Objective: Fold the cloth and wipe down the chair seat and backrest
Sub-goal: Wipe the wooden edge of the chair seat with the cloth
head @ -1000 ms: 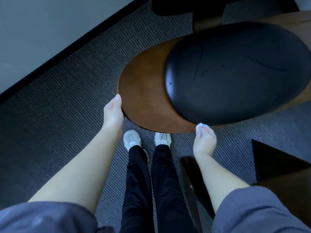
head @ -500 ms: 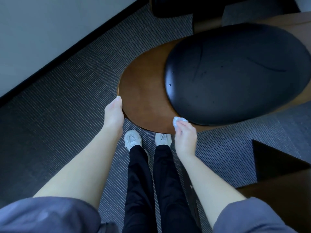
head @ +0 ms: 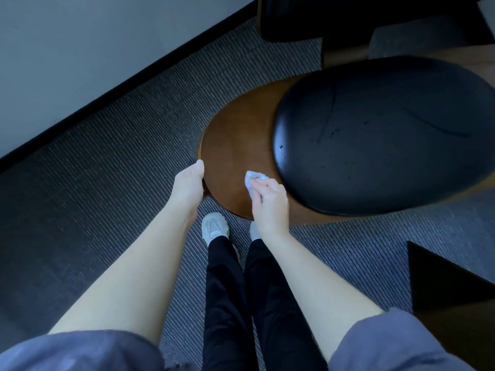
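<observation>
Since the right hand (head: 269, 202), curled round the wadded white cloth (head: 253, 179), now presses further left and inward from the near edge of the brown wooden backrest (head: 235, 145) than a second ago, wiping there appears under way. The left hand (head: 188, 184), well apart, still grips the backrest's left edge. The black seat (head: 383, 135) shows specks.

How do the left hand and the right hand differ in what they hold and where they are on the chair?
The left hand holds the rim of the brown wooden panel; the right hand holds a small white cloth. The left hand sits at the panel's edge, fingers hidden; the right hand is over its surface, fingers curled round the cloth, near the black cushion. Both are bare and at the same panel.
</observation>
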A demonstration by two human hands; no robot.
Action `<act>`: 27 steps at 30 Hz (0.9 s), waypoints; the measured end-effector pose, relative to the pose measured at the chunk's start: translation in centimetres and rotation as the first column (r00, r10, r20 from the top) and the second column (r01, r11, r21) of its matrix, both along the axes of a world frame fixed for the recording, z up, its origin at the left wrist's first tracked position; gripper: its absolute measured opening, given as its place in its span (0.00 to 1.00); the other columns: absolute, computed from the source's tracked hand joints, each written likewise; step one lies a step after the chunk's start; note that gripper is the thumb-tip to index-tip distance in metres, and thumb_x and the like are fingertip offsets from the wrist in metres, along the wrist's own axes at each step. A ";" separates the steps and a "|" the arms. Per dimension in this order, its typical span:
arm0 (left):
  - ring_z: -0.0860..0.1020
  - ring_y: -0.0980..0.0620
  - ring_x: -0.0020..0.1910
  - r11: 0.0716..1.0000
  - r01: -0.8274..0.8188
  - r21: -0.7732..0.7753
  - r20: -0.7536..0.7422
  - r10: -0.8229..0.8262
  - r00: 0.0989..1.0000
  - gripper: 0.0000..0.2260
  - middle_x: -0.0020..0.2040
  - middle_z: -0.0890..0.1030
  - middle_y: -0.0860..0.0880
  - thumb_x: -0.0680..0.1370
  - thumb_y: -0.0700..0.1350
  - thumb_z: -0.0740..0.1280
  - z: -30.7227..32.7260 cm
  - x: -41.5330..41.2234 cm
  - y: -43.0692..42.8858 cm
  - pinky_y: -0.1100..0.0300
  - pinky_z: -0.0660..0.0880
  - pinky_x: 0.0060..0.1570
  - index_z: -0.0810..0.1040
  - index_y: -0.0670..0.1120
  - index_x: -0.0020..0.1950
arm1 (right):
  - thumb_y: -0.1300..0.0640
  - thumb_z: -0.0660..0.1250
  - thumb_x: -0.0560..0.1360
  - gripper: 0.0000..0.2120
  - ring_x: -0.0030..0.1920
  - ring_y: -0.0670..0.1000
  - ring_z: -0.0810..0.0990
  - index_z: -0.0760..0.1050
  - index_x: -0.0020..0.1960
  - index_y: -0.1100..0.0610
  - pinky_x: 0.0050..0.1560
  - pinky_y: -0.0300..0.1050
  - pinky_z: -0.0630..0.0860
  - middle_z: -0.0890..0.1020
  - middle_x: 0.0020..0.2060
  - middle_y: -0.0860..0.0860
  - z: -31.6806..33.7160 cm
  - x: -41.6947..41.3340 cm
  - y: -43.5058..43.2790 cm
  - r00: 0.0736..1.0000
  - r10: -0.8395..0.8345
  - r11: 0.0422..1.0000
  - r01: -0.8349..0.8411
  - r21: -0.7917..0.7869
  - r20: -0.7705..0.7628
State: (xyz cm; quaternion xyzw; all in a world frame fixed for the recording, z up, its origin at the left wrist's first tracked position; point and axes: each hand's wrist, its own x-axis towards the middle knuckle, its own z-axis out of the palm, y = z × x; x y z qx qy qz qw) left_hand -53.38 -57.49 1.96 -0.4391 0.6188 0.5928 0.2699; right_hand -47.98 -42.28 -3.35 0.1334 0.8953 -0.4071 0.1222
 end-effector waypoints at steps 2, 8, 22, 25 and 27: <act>0.82 0.44 0.53 1.000 0.027 -0.009 0.023 -0.027 0.999 0.16 0.53 0.84 0.42 0.82 0.50 0.55 -0.3 -0.1 -0.4 0.48 0.78 0.60 0.80 0.43 0.51 | 0.67 0.61 0.76 0.15 0.40 0.53 0.68 0.74 0.36 0.51 0.39 0.43 0.64 0.71 0.38 0.43 0.6 -1.2 -0.6 0.999 -0.035 0.999 0.036 0.017 -0.033; 0.77 0.47 0.42 0.993 0.115 0.034 0.047 -0.116 0.992 0.17 0.43 0.79 0.44 0.82 0.52 0.57 0.0 -0.4 -1.5 0.44 0.75 0.63 0.80 0.42 0.51 | 0.64 0.65 0.76 0.11 0.45 0.52 0.72 0.83 0.53 0.56 0.47 0.39 0.70 0.81 0.47 0.48 1.9 -1.7 -3.5 0.978 0.136 0.985 -0.150 -0.081 -0.157; 0.81 0.48 0.55 0.964 0.210 0.162 -0.014 -0.211 0.977 0.14 0.55 0.84 0.48 0.84 0.37 0.57 0.1 -2.7 -3.5 0.51 0.76 0.60 0.81 0.49 0.58 | 0.60 0.57 0.78 0.13 0.45 0.54 0.73 0.79 0.42 0.54 0.43 0.45 0.69 0.75 0.42 0.50 -0.7 -6.5 -1.8 0.997 0.014 0.997 -0.020 0.074 0.070; 0.79 0.51 0.54 0.937 0.197 0.288 -0.125 -0.167 0.978 0.22 0.59 0.82 0.51 0.81 0.31 0.57 -0.6 -2.8 -3.9 0.57 0.75 0.53 0.75 0.51 0.69 | 0.64 0.62 0.77 0.11 0.47 0.56 0.73 0.83 0.51 0.57 0.47 0.39 0.66 0.79 0.47 0.51 0.3 -6.1 -3.7 1.000 0.018 0.998 -0.019 0.059 0.002; 0.77 0.50 0.52 0.934 0.186 0.304 -0.154 -0.144 0.977 0.19 0.58 0.82 0.46 0.82 0.35 0.58 -0.8 -2.8 -3.7 0.57 0.75 0.52 0.76 0.51 0.68 | 0.64 0.64 0.76 0.11 0.47 0.54 0.73 0.83 0.52 0.57 0.48 0.37 0.67 0.81 0.48 0.50 1.7 -4.9 -4.9 0.990 0.102 0.993 -0.106 -0.045 -0.098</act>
